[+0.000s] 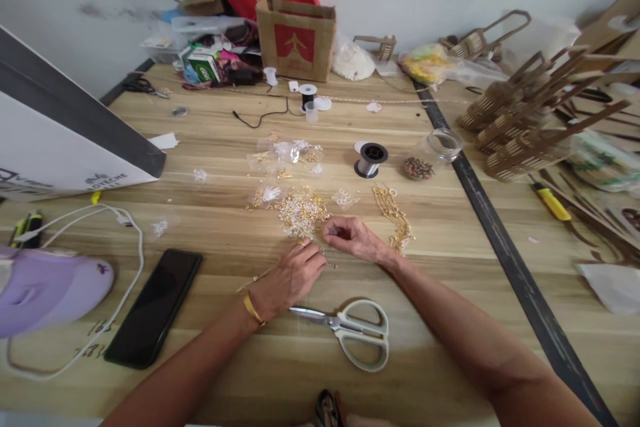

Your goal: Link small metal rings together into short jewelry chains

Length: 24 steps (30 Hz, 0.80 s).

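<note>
Both my hands are at the near edge of a pile of clear and gold beads [303,210]. My left hand [295,270], with a yellow band at the wrist, has its fingers curled down near a thin chain [256,279] that runs out to its left. What its fingertips hold is hidden. My right hand [353,237] is closed in a pinch just right of the pile; anything in it is too small to make out. White-handled scissors [350,330] lie below my hands. Several gold bead chains [393,217] lie beyond my right wrist.
A black phone [155,307] and a white cable [137,267] lie at the left. Behind the beads are small plastic bags [287,155], a wire spool [371,160] and a jar of dark beads [419,167]. Wooden baskets [520,153] stand at the right, a paper bag [296,40] at the back.
</note>
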Motion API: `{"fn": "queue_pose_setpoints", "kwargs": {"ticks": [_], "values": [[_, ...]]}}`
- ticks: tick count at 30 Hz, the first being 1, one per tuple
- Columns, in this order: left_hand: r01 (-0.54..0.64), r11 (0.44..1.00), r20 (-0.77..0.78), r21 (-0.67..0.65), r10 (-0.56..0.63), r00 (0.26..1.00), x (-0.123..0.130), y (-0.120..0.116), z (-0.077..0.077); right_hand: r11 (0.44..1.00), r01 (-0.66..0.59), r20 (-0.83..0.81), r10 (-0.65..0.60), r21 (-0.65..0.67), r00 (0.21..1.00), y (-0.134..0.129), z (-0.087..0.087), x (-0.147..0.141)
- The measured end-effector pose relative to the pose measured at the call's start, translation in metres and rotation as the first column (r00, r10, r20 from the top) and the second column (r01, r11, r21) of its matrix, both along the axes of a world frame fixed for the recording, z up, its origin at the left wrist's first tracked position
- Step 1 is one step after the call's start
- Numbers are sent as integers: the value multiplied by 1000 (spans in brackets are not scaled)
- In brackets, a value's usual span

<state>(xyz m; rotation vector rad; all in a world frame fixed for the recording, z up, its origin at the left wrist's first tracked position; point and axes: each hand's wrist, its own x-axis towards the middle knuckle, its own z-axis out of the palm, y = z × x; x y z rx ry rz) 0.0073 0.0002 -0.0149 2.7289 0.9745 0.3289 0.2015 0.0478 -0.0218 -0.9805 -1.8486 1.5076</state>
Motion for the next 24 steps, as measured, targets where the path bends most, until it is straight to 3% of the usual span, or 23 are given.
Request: {"fn": "queue_pose_setpoints", "kwargs": {"ticks": [16, 20, 24], "values": [[9, 1000, 72, -11, -8, 997, -4, -1, 6, 998, 53, 73, -54, 17, 996, -6, 0, -7], [-108, 994, 158, -25, 111, 981, -11, 8, 5, 999, 37, 64, -37, 7, 997, -4, -1, -7], [-312, 949, 278, -50, 313, 908, -27, 27, 10, 1000, 22, 92, -21, -3, 995, -2, -2, -6]]}}
